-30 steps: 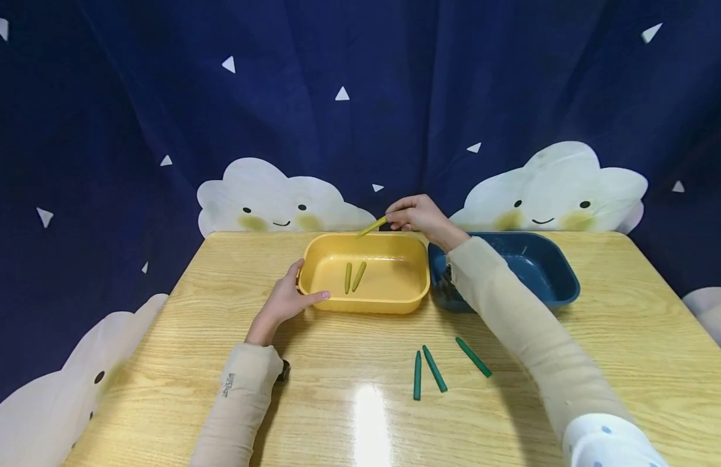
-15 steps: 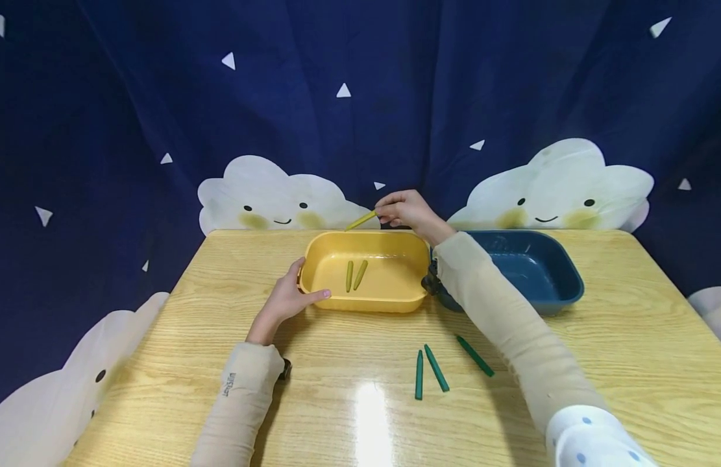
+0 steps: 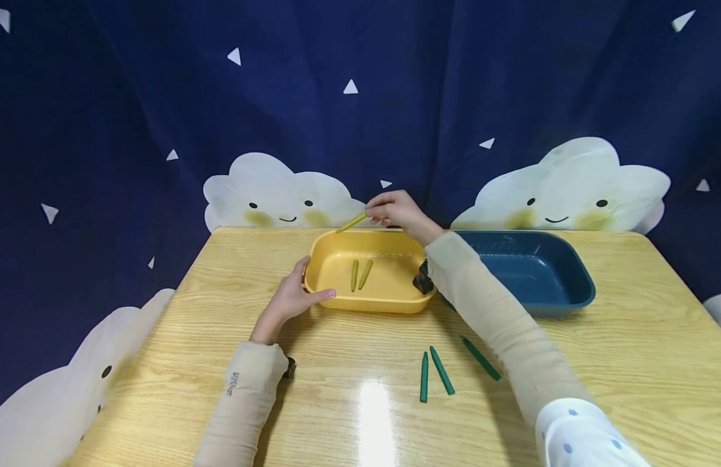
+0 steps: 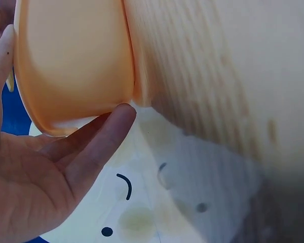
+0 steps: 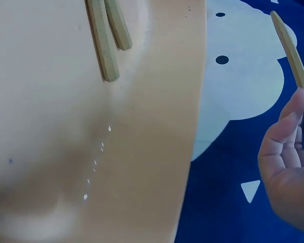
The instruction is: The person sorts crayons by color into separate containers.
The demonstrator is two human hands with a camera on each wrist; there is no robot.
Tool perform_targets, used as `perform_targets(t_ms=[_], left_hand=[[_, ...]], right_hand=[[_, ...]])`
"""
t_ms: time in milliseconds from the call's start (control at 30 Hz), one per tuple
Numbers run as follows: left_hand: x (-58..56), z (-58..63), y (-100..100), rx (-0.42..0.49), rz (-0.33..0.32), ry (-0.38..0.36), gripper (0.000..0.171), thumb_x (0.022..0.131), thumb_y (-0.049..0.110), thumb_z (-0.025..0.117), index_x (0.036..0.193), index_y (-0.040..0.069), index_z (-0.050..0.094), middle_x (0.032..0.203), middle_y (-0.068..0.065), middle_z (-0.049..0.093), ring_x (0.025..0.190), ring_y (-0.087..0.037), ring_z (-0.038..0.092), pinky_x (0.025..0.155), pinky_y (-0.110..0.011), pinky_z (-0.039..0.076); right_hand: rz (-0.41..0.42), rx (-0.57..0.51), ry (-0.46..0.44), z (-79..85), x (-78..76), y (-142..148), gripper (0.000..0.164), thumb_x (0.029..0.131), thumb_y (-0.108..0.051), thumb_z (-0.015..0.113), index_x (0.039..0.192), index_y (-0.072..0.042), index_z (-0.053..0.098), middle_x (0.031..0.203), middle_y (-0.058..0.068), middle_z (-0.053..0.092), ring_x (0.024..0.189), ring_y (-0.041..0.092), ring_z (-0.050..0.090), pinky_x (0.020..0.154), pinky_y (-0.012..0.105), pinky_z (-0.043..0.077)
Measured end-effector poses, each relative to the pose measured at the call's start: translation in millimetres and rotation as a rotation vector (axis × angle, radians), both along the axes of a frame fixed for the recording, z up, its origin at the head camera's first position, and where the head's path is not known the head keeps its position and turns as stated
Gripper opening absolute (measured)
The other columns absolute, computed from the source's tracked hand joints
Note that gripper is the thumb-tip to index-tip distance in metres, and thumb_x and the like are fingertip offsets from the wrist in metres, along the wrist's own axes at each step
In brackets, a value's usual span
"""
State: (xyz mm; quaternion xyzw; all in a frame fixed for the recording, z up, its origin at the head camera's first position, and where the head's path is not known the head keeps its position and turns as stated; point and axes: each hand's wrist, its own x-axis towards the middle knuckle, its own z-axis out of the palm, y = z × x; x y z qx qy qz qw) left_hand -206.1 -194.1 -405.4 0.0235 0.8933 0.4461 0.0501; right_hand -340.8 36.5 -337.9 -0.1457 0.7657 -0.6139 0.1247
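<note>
My right hand [image 3: 400, 211] pinches one end of a yellow crayon [image 3: 350, 223] above the back rim of a yellow plastic basin [image 3: 395, 275]. In the right wrist view that crayon [image 5: 290, 50] points away from the fingers [image 5: 295, 109]. My left hand [image 3: 293, 295] grips the basin's left end, thumb on the front rim and fingers along the outer side. The left wrist view shows the fingers [image 4: 104, 147] against the basin's end wall [image 4: 73, 61]. Two more yellow crayons [image 3: 365, 275] lie side by side on the basin floor.
A dark blue basin [image 3: 526, 272] stands right beside the yellow one, partly hidden by my right sleeve [image 3: 483, 305]. Several green crayons, including a middle one [image 3: 442, 370], lie on the wooden table [image 3: 179, 389] in front. A navy curtain [image 3: 313, 117] with clouds hangs behind.
My right hand has moved left along the back rim with the yellow crayon pinched in it. The left hand keeps its hold, and the head view has shifted slightly.
</note>
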Motion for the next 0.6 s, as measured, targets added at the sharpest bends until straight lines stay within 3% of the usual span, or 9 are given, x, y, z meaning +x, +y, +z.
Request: perform_targets(t_ms=[367, 600], left_hand=[[-2.8, -3.4, 0, -0.026, 0.003, 0.013, 0.101, 0.074, 0.034, 0.076, 0.144, 0.001, 0.011, 0.126, -0.027, 0.047, 0.103, -0.031, 0.055, 0.085, -0.040, 0.045], [-3.1, -3.1, -1, -0.034, 0.005, 0.011, 0.100, 0.075, 0.034, 0.075, 0.145, 0.001, 0.011, 0.127, -0.026, 0.046, 0.104, -0.031, 0.055, 0.085, -0.040, 0.045]], right_hand=[[-0.006, 0.026, -0.038, -15.2, -4.7, -13, 0.017, 0.085, -0.007, 0.063, 0.098, 0.003, 0.067, 0.090, 0.019, 0.065, 0.070, 0.019, 0.059, 0.071, 0.035, 0.048], [0.020, 0.013, -0.045, -25.8, -7.4, -20, 0.021, 0.085, -0.006, 0.062, 0.102, 0.007, 0.064, 0.079, 0.009, 0.065, 0.074, 0.023, 0.061, 0.075, 0.041, 0.047]])
